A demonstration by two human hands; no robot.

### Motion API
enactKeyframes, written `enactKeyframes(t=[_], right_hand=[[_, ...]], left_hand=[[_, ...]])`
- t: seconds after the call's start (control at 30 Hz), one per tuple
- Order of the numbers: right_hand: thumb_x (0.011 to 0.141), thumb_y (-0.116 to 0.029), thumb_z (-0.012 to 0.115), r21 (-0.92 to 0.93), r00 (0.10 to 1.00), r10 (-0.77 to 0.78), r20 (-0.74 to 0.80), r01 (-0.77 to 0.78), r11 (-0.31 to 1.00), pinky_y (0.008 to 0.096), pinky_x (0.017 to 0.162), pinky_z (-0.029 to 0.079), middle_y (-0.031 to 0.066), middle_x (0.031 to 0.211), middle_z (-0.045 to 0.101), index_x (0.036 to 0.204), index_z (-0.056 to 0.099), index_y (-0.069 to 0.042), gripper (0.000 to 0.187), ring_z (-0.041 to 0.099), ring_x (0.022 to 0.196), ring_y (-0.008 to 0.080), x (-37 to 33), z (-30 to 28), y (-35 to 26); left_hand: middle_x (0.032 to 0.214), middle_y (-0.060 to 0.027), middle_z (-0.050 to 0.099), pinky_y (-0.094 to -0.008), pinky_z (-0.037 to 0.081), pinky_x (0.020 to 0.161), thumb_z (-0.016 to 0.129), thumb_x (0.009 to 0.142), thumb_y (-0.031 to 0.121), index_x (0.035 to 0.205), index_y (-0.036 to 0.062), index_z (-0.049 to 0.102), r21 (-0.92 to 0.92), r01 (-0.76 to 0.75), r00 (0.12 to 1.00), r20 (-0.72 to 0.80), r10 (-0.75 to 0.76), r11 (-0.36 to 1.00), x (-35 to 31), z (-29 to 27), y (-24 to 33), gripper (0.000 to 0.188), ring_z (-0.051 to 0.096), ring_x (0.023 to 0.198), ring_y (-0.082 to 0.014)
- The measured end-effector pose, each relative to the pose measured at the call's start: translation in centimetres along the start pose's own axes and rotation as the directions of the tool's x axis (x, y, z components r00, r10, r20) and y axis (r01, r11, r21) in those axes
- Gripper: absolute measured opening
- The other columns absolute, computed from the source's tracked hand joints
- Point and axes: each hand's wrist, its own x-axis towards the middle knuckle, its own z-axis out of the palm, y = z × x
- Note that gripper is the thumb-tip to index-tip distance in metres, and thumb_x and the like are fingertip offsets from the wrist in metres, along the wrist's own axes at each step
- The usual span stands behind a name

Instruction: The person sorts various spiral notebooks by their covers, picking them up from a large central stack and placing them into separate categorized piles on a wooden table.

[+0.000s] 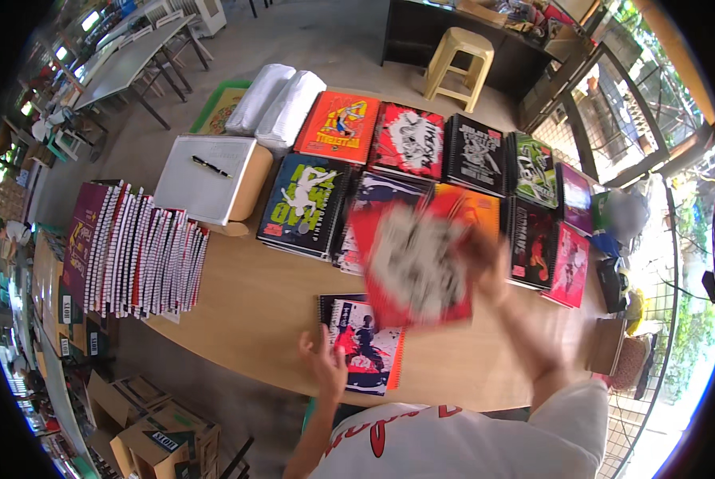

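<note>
My right hand, smeared by motion, is closed on the right side of a red notebook with a pale grey drawing on its cover. That notebook is held up over the table and partly hides the rows behind it. My left hand is open, its fingers apart, beside the left edge of a small notebook pile. On top of this pile is a white notebook with a dark figure and red splashes. A dark cover and an orange edge show from under it.
Two rows of spiral notebook stacks, including a navy-and-green one and an orange one, cover the table's far side. A long notebook row stands left, near a whiteboard with a pen. Cardboard boxes lie below.
</note>
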Motion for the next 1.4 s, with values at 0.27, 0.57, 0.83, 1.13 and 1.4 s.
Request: enactKeyframes(t=[0.27,0.57,0.83,1.13,1.4], right_hand=[[0.072,-0.005,0.073,-0.549,0.950,-0.060,-0.305,-0.124,0.827,0.0457,0.076,0.046,0.0194,0.099,0.052,0.115,0.054,-0.003,0.047,0.052,0.092,0.0367,-10.9,6.5,9.6],[0.059,-0.021,0.083,-0.832,0.826,0.144,0.545,0.554,-0.026,0.0506,0.102,0.039,0.0094,0.138,0.036,0.132,0.053,-0.031,0.080,0.034,0.131,0.0336,21.9,-10.3,8.2],[0.079,-0.010,0.065,-0.703,0.673,-0.321,0.666,0.711,0.032,0.0369,0.087,0.046,0.0070,0.090,0.057,0.102,0.061,-0.014,0.024,0.060,0.097,0.0242,13.8,-13.5,-1.2],[0.089,-0.018,0.065,0.106,0.870,0.488,-0.073,-0.480,0.871,0.0336,0.094,0.043,0.0151,0.119,0.057,0.128,0.046,0.005,0.049,0.052,0.110,0.0198,-13.0,6.3,7.9],[0.092,-0.042,0.057,0.222,0.878,0.471,0.092,-0.479,0.849,0.0371,0.113,0.021,0.0214,0.150,0.026,0.148,0.014,-0.001,0.082,0.026,0.139,0.0297,-16.3,17.8,7.1]], left_hand=[[0.132,-0.0203,0.042,-0.0462,0.033,0.100,0.071,0.080,0.026,0.114,0.0117,0.064,-0.252,-0.301,0.945,-0.208,0.252,0.920,11.4,-4.5,12.1,0.038,0.039,0.124,-0.0374],[0.117,-0.0154,0.049,-0.0469,0.041,0.081,0.077,0.073,0.025,0.082,-0.0008,0.063,-0.008,-0.331,0.942,0.047,0.331,0.944,18.2,6.6,24.9,0.030,0.049,0.102,-0.0344],[0.114,-0.0205,0.058,-0.0319,0.053,0.079,0.060,0.091,0.012,0.127,-0.0054,0.040,-0.614,-0.157,0.975,0.027,0.219,0.773,7.6,-5.5,15.2,0.045,0.064,0.098,-0.0244],[0.143,-0.0275,0.032,-0.0404,0.024,0.111,0.057,0.091,0.038,0.141,-0.0013,0.034,-0.271,0.275,0.943,0.265,-0.203,0.922,1.2,-2.8,0.9,0.068,0.034,0.132,-0.0354],[0.145,-0.0265,0.033,-0.0383,0.028,0.110,0.070,0.081,0.020,0.146,-0.0027,0.020,-0.312,0.271,0.902,0.413,-0.127,0.910,4.8,-5.0,-1.7,0.085,0.033,0.136,-0.0367]])
